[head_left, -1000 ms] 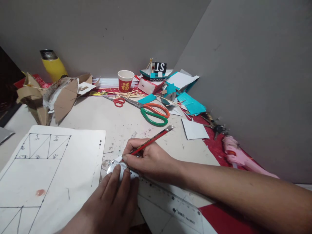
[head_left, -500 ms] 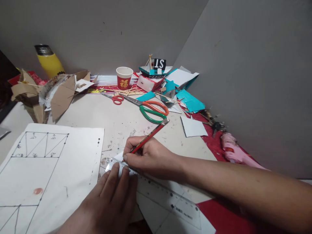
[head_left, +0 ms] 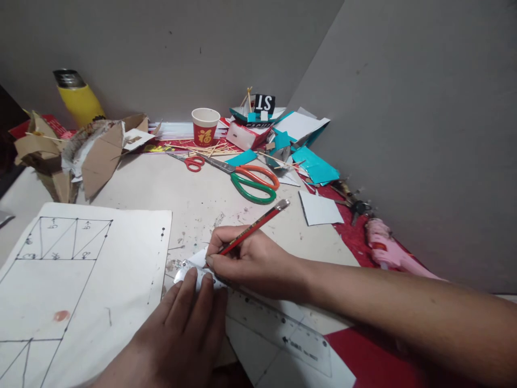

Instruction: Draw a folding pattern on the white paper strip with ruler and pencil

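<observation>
My right hand (head_left: 250, 264) pinches a red and black pencil (head_left: 258, 225) near its lower end. The pencil slants up to the right, and its tip is hidden by my fingers at the ruler's edge. My left hand (head_left: 186, 323) lies with its fingers stretched over the left end of a clear ruler (head_left: 291, 328), pressing it down. Beneath the ruler is a white sheet of paper or card (head_left: 258, 355) with pencil lines; a corner of it shows by my right fingertips.
Left lies a paper with a line drawing (head_left: 121, 280). Behind are large scissors (head_left: 254, 183), small red scissors (head_left: 194, 163), a red paper cup (head_left: 205, 127), thin sticks, cardboard pieces (head_left: 103, 161) and a yellow bottle (head_left: 81, 102). A pink glue gun (head_left: 388, 245) lies right, beside the wall.
The pencil's top end has tipped slightly to the right and down, and my right hand has shifted a little. My left hand and the ruler stay in place.
</observation>
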A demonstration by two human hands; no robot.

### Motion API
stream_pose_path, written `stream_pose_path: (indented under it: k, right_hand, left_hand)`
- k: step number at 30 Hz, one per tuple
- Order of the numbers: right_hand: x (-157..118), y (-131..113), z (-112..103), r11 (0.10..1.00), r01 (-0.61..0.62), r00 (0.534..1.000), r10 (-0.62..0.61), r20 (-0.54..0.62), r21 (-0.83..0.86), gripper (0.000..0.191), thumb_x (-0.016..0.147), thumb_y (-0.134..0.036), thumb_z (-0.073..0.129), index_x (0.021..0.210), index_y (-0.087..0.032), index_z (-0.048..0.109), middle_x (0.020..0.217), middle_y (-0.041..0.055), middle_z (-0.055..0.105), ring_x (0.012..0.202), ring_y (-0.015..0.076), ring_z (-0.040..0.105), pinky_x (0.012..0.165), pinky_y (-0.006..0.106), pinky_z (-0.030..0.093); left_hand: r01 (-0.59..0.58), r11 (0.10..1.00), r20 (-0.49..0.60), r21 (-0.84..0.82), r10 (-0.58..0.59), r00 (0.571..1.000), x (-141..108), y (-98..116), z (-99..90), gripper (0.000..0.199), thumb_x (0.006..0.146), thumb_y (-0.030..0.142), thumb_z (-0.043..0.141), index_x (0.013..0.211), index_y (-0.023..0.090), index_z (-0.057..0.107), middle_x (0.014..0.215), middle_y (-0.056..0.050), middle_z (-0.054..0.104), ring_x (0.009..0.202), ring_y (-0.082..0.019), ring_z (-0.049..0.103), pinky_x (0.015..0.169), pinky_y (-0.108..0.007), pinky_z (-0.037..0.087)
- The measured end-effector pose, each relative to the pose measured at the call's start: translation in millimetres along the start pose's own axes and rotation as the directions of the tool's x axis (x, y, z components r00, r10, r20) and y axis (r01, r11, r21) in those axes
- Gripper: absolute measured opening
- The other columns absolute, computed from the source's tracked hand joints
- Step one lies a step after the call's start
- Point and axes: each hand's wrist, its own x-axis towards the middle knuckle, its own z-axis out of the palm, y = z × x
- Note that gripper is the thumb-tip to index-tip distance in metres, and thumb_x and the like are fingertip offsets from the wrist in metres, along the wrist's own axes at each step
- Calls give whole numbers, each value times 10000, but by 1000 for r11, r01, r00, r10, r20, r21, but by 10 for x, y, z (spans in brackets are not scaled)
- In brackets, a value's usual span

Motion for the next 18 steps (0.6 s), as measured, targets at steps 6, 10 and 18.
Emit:
stream_pose_path:
  k: [6, 10, 18]
  right_hand:
    - [-22, -12, -1, 1000, -1, 1000, 1, -9, -12, 134, 723, -73, 569, 662, -187, 532, 607, -61, 510, 586, 89, 432, 529, 218, 346]
    - [-42, -18, -6, 999, -20, 1000, 19, -12, -26, 137, 724, -79, 565, 658, -190, 521, 599, -65, 490, 578, 87, 415, 521, 220, 331]
    - [-110, 9, -43, 996, -39, 999, 38, -11, -80, 126, 723, -97, 569, 659, -190, 513, 598, -62, 471, 576, 90, 393, 513, 223, 318]
  left_hand:
    - [-8, 1000, -16, 2, 8, 1000, 20, -14, -12, 556, 1041, 471, 308, 1365, 79, 531, 1317, -157, 670, 1248, -351, 579, 1051, -424, 403]
    - [54, 998, -32, -41, -55, 998, 14, 22, 16, 566, 1028, 504, 332, 1360, 99, 545, 1332, -149, 664, 1275, -351, 559, 1075, -425, 399]
    - [26, 999, -6, -38, -26, 1000, -4, 11, -6, 598, 999, 538, 415, 1386, 107, 563, 1364, -159, 647, 1304, -358, 535, 1084, -431, 407]
